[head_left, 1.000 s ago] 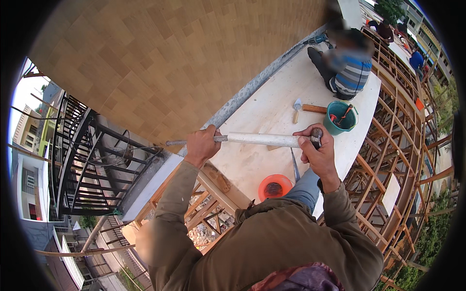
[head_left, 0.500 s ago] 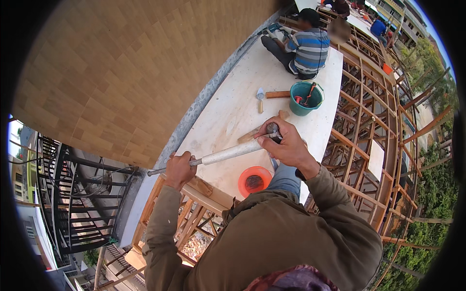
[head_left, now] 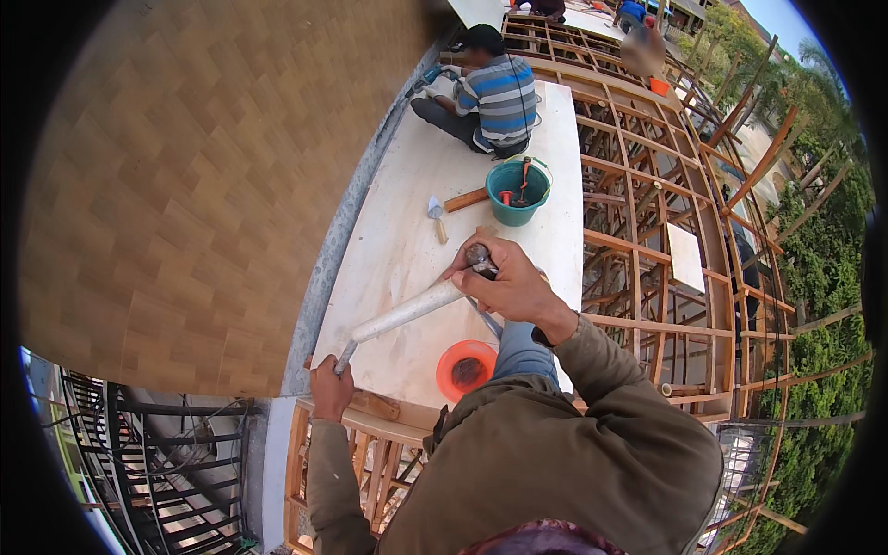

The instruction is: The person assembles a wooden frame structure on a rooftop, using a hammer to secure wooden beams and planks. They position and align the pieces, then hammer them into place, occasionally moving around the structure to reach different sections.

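Note:
My right hand (head_left: 504,277) is closed around the dark metal head of a hammer (head_left: 407,313), whose long whitish handle slants down to the left. A short grey metal rod (head_left: 345,357) sticks up from my closed left hand (head_left: 330,388), close to the end of that handle. Whether rod and handle are joined I cannot tell. Near my leg, an orange-red bowl (head_left: 448,380) holds a dark heap, too small to make out. Beyond my hands a trowel (head_left: 436,211) lies by a wooden block (head_left: 465,200) and a teal bucket (head_left: 516,214) with tools inside.
A pale board (head_left: 379,250) forms the work surface, beside a tiled wall (head_left: 203,185). On it sits a person in a striped shirt (head_left: 504,97), holding a power tool. Open wooden framing (head_left: 638,213) drops away at right. Black railings (head_left: 176,462) stand lower left.
The view has swung, shifting the scene leftward. My left hand has tilted the metal rod from nearly in line with the hammer handle to a steeper angle. My right hand keeps its grip.

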